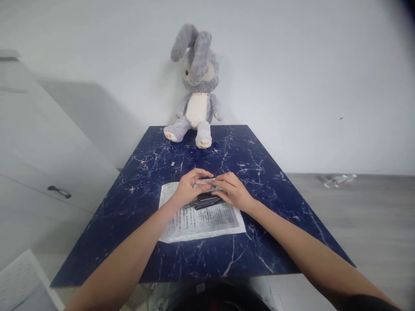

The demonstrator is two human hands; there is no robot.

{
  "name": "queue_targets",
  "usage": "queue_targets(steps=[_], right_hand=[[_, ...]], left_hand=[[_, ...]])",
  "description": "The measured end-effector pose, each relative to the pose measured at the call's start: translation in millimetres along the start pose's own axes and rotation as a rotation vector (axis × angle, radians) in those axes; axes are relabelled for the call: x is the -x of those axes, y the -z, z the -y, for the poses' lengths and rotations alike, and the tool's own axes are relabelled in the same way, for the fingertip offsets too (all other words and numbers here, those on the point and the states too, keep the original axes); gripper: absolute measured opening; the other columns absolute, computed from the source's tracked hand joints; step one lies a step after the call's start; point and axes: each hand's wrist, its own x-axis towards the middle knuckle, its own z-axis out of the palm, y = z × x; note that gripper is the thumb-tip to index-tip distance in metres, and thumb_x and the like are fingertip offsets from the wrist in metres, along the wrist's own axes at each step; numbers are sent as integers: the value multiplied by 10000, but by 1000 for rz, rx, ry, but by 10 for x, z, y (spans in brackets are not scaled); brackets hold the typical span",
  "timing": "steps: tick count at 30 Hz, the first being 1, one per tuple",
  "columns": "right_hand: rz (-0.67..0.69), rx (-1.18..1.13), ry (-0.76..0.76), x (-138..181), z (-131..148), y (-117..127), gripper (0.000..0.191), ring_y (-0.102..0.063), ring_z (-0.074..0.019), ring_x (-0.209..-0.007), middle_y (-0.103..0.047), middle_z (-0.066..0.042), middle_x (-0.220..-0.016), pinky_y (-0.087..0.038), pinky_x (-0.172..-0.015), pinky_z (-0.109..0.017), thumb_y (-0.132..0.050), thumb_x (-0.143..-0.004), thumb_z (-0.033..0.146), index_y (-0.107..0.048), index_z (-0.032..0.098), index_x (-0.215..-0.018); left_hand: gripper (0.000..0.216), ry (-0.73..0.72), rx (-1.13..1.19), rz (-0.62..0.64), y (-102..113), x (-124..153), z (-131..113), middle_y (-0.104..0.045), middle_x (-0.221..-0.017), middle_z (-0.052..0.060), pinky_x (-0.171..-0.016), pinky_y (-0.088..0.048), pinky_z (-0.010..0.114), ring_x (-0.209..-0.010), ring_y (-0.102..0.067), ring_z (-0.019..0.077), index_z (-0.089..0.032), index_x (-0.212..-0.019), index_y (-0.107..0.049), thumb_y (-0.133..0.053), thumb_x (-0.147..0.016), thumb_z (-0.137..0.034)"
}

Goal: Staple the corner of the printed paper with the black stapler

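A sheet of printed paper (207, 224) lies on the dark blue marbled table in front of me. On it rests a small group of dark items: a black block-like object (206, 197) and slim black pen-like pieces (207, 204), partly covered by my fingers. My left hand (192, 186) reaches over from the left, fingers stretched out and thumb apart from them. From the other side my right hand (234, 191) curves over the items with its fingers spread. The fingertips of both hands nearly meet above the black things. A small orange-red spot shows beneath the right fingers.
A grey plush rabbit (198, 103) sits at the table's far edge against the wall. A white cabinet with a dark handle (59, 191) stands at left. A clear plastic item (339, 180) lies on the floor at right. A white perforated container (24, 280) is at lower left.
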Motion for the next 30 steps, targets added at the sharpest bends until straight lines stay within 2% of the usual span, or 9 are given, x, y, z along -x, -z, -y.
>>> queue_targets(steps=[4, 9, 12, 15, 17, 19, 23, 26, 30], right_hand=[[-12, 71, 89, 25, 77, -45, 248, -653, -221, -936, -735, -81, -1089, -514, -827, -402, -622, -1014, 231, -685, 261, -1252], [-40, 123, 61, 8, 71, -34, 251, -659, -223, -927, -758, -66, -1098, -493, -815, -407, -615, -1007, 203, -706, 271, -1230], [-70, 183, -144, 29, -167, 51, 166, -666, -237, -903, -769, -76, -1009, -493, -842, -420, -609, -1007, 261, -750, 242, -1093], [-28, 260, -392, 143, -581, 188, 199, -678, -256, -813, -764, -82, -849, -521, -803, -413, -595, -968, 279, -767, 207, -900], [65, 294, -499, 247, -872, 271, 196, -701, -271, -809, -783, -88, -886, -537, -791, -411, -598, -918, 266, -783, 207, -893], [77, 296, -612, 339, -1106, 322, 188, -713, -266, -765, -788, -81, -868, -545, -760, -393, -623, -879, 286, -796, 215, -896], [68, 255, -572, 428, -1322, 308, 233, -687, -256, -745, -775, -88, -874, -546, -756, -402, -612, -872, 343, -809, 219, -880], [38, 284, -474, 435, -1373, 223, 280, -664, -266, -824, -747, -102, -933, -542, -853, -466, -580, -899, 372, -808, 209, -885], [45, 341, -399, 429, -1385, 145, 322, -625, -291, -901, -701, -139, -1057, -527, -906, -530, -560, -926, 329, -785, 177, -1097]], left_hand=[[347, 30, 5, 33, -45, 29, -18, -712, -1224, 117, -897, -612, 403, -956, -762, 237, -205, -1083, -666, -831, -817, -355], [354, 22, -17, 39, -7, -5, -10, -723, -1172, 103, -955, -577, 414, -976, -751, 240, -218, -1092, -644, -807, -834, -398], [236, 63, -225, -198, 123, -62, 59, -730, -1000, 78, -937, -558, 408, -879, -725, 216, -224, -1021, -639, -615, -961, -451], [148, 163, -656, -461, 329, -98, 152, -692, -875, 72, -948, -517, 436, -889, -683, 250, -225, -935, -658, -563, -960, -335], [141, 195, -976, -516, 464, -96, 204, -696, -1030, 133, -1021, -461, 486, -1079, -636, 317, -206, -988, -694, -573, -921, -233], [285, 239, -1192, -585, 562, -86, 248, -634, -1271, 204, -1034, -432, 529, -1231, -554, 378, -176, -1163, -700, -549, -922, -207], [434, 314, -1295, -511, 638, -78, 317, -539, -1472, 208, -1038, -402, 581, -1301, -488, 411, -195, -1353, -653, -511, -944, -200], [378, 302, -1295, -431, 647, -90, 331, -631, -1366, 173, -1027, -413, 552, -1236, -527, 375, -213, -1271, -702, -493, -957, -197], [279, 245, -1265, -371, 669, -106, 313, -705, -1100, 156, -988, -453, 476, -1075, -595, 325, -201, -1022, -749, -486, -942, -154]])
